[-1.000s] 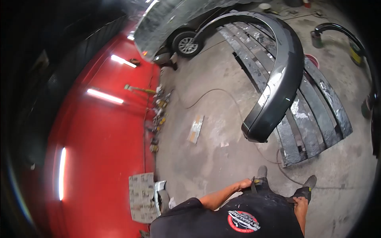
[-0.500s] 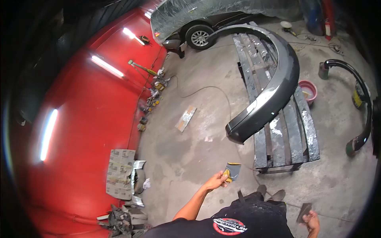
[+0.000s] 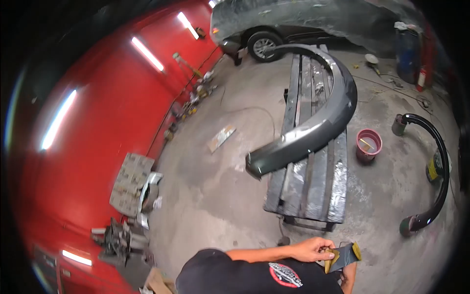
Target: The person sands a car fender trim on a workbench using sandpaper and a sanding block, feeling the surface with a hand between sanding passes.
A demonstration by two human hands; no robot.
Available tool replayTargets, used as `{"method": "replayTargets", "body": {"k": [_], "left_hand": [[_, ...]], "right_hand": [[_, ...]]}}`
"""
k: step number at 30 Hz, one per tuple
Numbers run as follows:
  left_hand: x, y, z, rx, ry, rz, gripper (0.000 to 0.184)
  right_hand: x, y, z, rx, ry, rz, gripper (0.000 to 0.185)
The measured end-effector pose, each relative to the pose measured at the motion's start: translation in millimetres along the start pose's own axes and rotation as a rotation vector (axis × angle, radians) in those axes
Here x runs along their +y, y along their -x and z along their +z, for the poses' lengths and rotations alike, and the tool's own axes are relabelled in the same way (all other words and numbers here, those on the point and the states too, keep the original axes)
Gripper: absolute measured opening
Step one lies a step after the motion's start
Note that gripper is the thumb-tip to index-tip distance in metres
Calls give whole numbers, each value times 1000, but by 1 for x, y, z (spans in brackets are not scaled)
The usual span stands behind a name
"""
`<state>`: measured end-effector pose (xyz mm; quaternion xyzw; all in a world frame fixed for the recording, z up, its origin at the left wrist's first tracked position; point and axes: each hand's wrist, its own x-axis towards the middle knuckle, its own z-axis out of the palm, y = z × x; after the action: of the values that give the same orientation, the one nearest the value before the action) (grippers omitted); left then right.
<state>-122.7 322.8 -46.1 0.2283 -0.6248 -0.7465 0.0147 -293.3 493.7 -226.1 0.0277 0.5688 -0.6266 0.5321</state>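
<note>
My left hand (image 3: 313, 249) pinches one end of a piece of sandpaper (image 3: 344, 258), dark grey on one face and yellow on its curled ends. Close beneath the sheet is my right hand (image 3: 349, 278), its fingers largely hidden by the sandpaper. The dark flat pad it held a moment ago is mostly covered there. Both hands meet in front of my dark shirt. Beyond them, a large grey curved fender flare (image 3: 313, 138) rests across a slatted bench (image 3: 307, 198) wrapped in shiny film.
A pink bucket (image 3: 368, 152) with liquid stands right of the bench. Farther right, a black curved trim piece (image 3: 443, 161) rests on cans. A plastic-covered vehicle (image 3: 313, 24) is at the back. Masked panels (image 3: 131, 183) lean by the red wall (image 3: 98, 147) at left.
My left hand has carried the sandpaper rightward and down to my right hand. My right hand has come inward from the right side. The view has shifted, bringing the bucket into fuller sight.
</note>
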Motion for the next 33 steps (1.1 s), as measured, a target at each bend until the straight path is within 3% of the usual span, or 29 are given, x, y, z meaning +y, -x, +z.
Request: {"method": "replayTargets", "body": {"k": [2, 3, 7, 9, 11, 14, 16, 19, 20, 21, 25, 26, 28, 29, 30, 32, 33], "left_hand": [[1, -51, 27, -33, -167, -100, 27], [-13, -77, 41, 84, -263, 9, 28], [-20, -160, 76, 328, -300, -65, 29], [-11, -185, 85, 380, -350, -46, 29], [-1, -209, 87, 409, -424, -56, 30], [-6, -242, 88, 391, -392, 2, 27], [0, -258, 84, 362, -310, 7, 28], [16, -278, 75, 270, -138, -43, 28], [18, -284, 70, 210, -95, -28, 28], [18, -290, 64, 149, -56, -13, 27], [-4, -341, 35, 210, 240, 118, 28], [-6, -354, 22, 233, 264, 123, 28], [-11, -362, -4, 519, 312, 40, 38], [-25, -365, -23, 618, 164, -66, 46], [-48, -372, -36, 713, 31, -169, 53], [-113, -384, -43, 820, -261, -453, 63], [-97, -372, -44, 686, -214, -633, 63]], "right_hand": [[-32, -23, -58, -24, 235, 0, 24], [-51, -35, -83, -28, 427, -31, 30], [-157, -44, -158, 2, 369, 118, 44], [-186, -63, -223, 90, 436, 143, 76], [-236, -69, -216, 91, 547, 73, 72], [-306, -69, -145, 75, 771, -135, 60], [-317, -97, -134, 42, 870, -201, 56], [-321, -138, -107, -319, 1060, -573, 57], [-330, -139, -86, -406, 1060, -593, 58], [-347, -135, -63, -436, 981, -321, 54], [-378, -183, -38, -469, 838, -150, 44], [-385, -198, -37, -361, 950, -202, 46], [-408, -225, -25, -451, 973, -145, 45], [-428, -232, -9, -493, 1215, -206, 44], [-439, -244, 0, -495, 1236, -217, 44], [-452, -263, 7, -398, 1213, -322, 44], [-459, -272, 9, -415, 1233, -303, 44]]}}
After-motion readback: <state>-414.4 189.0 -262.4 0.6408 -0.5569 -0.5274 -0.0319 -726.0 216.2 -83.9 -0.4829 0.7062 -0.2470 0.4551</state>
